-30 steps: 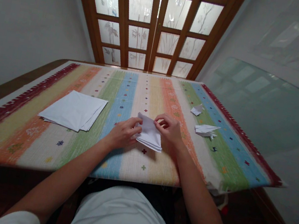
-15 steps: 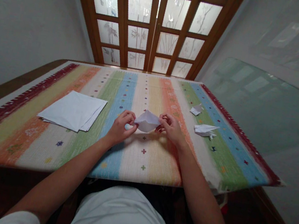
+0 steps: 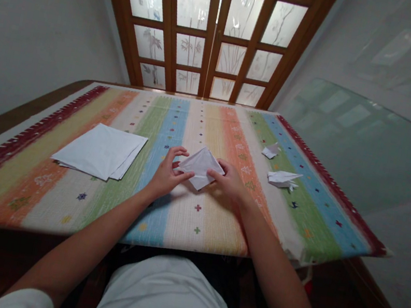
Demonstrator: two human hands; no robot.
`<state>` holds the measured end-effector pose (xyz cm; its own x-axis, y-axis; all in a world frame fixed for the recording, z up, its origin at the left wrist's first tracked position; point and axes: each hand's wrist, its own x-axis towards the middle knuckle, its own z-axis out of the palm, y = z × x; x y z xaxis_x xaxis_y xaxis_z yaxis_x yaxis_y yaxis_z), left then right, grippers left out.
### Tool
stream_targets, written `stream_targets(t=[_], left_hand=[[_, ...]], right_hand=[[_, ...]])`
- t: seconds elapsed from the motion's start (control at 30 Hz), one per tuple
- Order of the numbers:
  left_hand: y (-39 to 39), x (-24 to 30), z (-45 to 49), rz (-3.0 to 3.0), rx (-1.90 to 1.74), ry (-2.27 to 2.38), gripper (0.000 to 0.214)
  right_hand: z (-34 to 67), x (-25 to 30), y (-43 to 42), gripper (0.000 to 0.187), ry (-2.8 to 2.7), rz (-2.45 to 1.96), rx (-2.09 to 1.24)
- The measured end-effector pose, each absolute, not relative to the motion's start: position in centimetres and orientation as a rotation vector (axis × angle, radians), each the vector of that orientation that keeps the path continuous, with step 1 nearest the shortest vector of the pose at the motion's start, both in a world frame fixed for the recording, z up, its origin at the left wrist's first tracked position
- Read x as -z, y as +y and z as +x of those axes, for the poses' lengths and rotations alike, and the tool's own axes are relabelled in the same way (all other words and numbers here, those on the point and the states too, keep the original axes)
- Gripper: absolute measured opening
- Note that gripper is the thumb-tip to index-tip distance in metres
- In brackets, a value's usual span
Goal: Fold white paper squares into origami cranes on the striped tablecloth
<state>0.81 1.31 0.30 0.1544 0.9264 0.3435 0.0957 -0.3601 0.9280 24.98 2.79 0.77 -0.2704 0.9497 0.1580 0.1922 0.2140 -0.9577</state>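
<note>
A folded piece of white paper (image 3: 200, 165), diamond-shaped with a crease across its lower part, is held just above the striped tablecloth (image 3: 181, 223). My left hand (image 3: 169, 171) is at its left corner, thumb in front and the other fingers curled behind. On the right side my right hand (image 3: 228, 180) grips it, the thumb pressed on its face and the fingers underneath, mostly hidden.
To the left lies a stack of white paper sheets (image 3: 101, 151). Two folded white paper figures, a smaller one (image 3: 270, 151) and a longer pointed one (image 3: 282, 178), sit on the right. Beyond the table stands a wooden door with glass panes (image 3: 213, 34).
The paper has turned from a flattened, edge-tilted shape to a diamond facing me. My right thumb has moved onto its face, and my left fingers have loosened and lifted a little.
</note>
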Motion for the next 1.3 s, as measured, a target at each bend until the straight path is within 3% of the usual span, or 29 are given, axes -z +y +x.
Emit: stream_targets(t=[0.13,0.23,0.33,0.4,0.47,0.63,0.73,1.3], left_hand=[[1.4,-0.1,0.9,1.521,-1.238,0.985,0.089],[1.6,0.0,0.7,1.545,-1.286,1.036,0.069],[2.1,0.4,0.2,1.695,-1.288,1.149,0.024],[2.4,0.8,-0.2,1.819,-1.207,1.225,0.011],[2.5,1.3,-0.4,1.943,-1.093,1.304,0.016],[2.0,2.5,-0.3,2.28,-0.74,1.431,0.06],[1.7,2.8,-0.2,2.37,-0.568,1.433,0.073],[1.9,3.6,0.6,2.365,-0.64,1.426,0.071]], right_hand=[[24.5,-0.8,2.2,0.051,-1.517,-1.052,-1.313],[24.3,-0.9,2.0,0.073,-1.513,-1.013,-1.349],[24.3,-0.6,2.3,0.05,-1.688,-1.015,-1.191],[24.4,-0.4,2.5,0.031,-1.832,-1.065,-1.075],[24.5,-0.2,2.6,0.029,-1.93,-1.113,-0.998],[24.6,0.1,2.7,0.036,-2.028,-1.206,-0.905],[24.7,0.4,2.9,0.037,-2.052,-1.226,-0.902],[25.2,2.1,4.8,0.033,-1.914,-1.153,-1.02]])
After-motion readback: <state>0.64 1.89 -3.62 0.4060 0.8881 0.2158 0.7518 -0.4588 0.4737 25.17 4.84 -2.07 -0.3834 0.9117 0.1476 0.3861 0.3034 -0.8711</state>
